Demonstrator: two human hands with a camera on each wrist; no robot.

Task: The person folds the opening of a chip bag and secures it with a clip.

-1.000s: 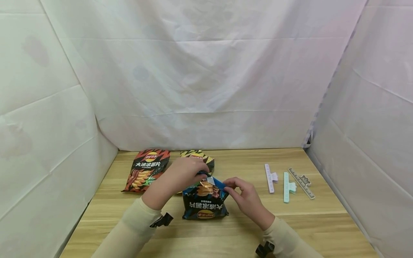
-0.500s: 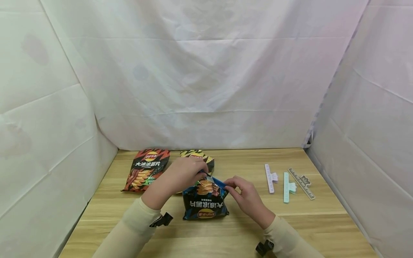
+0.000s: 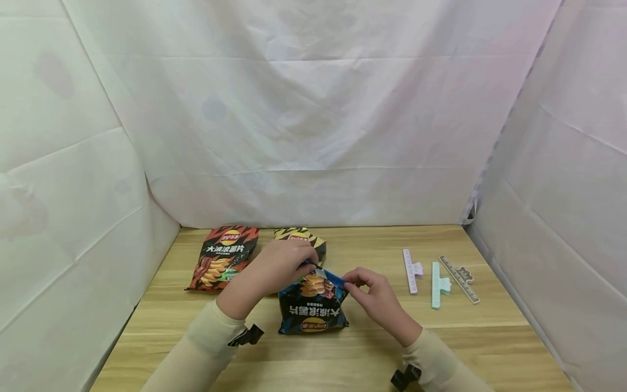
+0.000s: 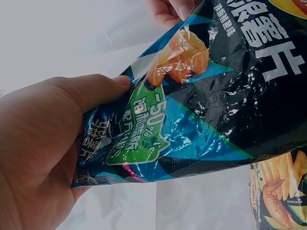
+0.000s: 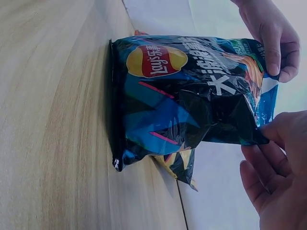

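A black and blue chip bag (image 3: pixel 313 310) stands upside down on the table, its printed logo near the tabletop. My left hand (image 3: pixel 281 264) pinches the bag's upper left corner, thumb across the front in the left wrist view. At the upper right corner, my right hand (image 3: pixel 374 296) pinches the edge between thumb and fingers. The blue top edge (image 5: pixel 267 100) runs folded between the two hands. Behind the left hand lies a yellow and black chip bag (image 3: pixel 313 242), partly covered. A red and black chip bag (image 3: pixel 225 256) lies left of it.
On the right side of the wooden table (image 3: pixel 480 354) lie a lilac bag clip (image 3: pixel 410 272), a mint green bag clip (image 3: pixel 437 286) and a grey bag clip (image 3: pixel 459 279). White cloth (image 3: pixel 313 120) hangs behind the table and along both sides.
Both hands keep their pinch on the bag's top corners. The blue top edge looks a little flatter than a second ago, and the right hand has shifted slightly to the right.
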